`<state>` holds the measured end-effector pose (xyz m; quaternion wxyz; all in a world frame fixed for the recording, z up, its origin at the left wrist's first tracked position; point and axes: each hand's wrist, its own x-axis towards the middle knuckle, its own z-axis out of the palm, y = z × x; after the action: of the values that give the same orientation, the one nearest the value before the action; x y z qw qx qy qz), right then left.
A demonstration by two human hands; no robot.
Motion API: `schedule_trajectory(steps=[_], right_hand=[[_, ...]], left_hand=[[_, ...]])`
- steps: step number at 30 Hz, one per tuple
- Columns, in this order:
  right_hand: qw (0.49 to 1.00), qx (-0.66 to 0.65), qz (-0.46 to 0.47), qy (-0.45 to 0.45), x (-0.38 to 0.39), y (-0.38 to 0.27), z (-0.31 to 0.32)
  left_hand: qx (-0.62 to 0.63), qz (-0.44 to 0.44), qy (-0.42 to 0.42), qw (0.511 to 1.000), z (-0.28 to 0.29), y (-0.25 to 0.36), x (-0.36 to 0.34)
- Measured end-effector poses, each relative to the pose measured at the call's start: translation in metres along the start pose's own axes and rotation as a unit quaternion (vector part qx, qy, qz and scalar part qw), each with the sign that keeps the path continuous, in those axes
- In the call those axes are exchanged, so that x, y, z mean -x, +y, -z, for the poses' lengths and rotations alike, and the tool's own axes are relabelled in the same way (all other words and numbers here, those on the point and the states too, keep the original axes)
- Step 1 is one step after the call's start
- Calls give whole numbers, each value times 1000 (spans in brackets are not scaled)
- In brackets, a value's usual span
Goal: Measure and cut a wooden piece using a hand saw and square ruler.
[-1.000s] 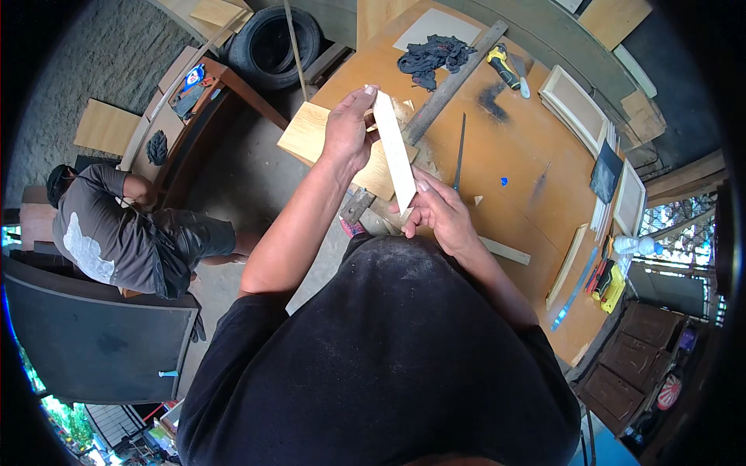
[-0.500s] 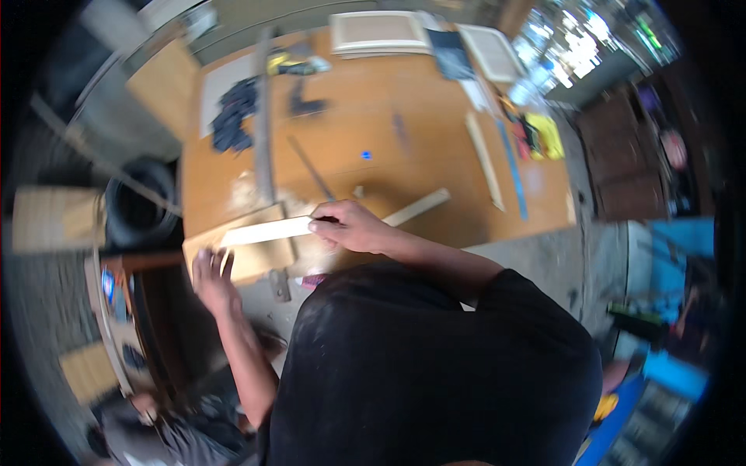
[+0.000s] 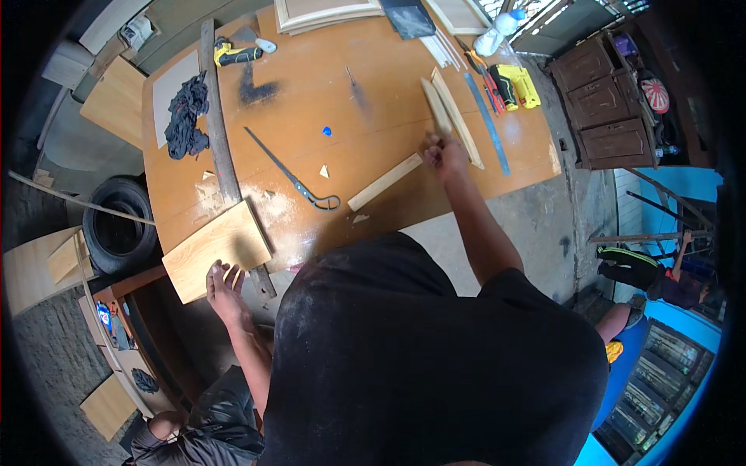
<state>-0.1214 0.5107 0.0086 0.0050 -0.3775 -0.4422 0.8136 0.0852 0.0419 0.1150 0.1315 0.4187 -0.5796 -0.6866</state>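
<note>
My right hand (image 3: 447, 155) is closed on the near end of a pale wooden strip (image 3: 437, 107), which is blurred by motion. Just right of it, another wooden strip (image 3: 460, 123) with a slanted end lies on the table. A third strip (image 3: 386, 181) rests at an angle left of my right hand. My left hand (image 3: 225, 293) has its fingers apart and holds nothing, by the near edge of a rectangular wooden board (image 3: 217, 245). A narrow handsaw (image 3: 291, 172) with a looped handle lies between the board and the third strip.
On the brown table (image 3: 373, 101) are a long grey bar (image 3: 216, 116), dark cloth (image 3: 188, 118), a yellow-black power tool (image 3: 237, 53), a yellow tool (image 3: 517, 85), pliers (image 3: 483, 76) and frames (image 3: 326, 14). A tire (image 3: 118, 225) stands left. Other people sit lower left and far right.
My right hand has carried the wooden strip from above the board to the table's right side. My left hand stays near the board, fingers apart. The view has shifted.
</note>
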Motion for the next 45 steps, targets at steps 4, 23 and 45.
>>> schedule_trajectory(steps=[4,23,45], right_hand=[[993,41,83,76,28,-12,-18],[648,671,168,-320,89,-8,-49],[502,533,122,-669,199,114,-204]], left_hand=[[-12,-6,-21,1000,-7,2,-1],[10,-6,0,1000,5,-13,12],[219,46,38,974,2,-5,37]])
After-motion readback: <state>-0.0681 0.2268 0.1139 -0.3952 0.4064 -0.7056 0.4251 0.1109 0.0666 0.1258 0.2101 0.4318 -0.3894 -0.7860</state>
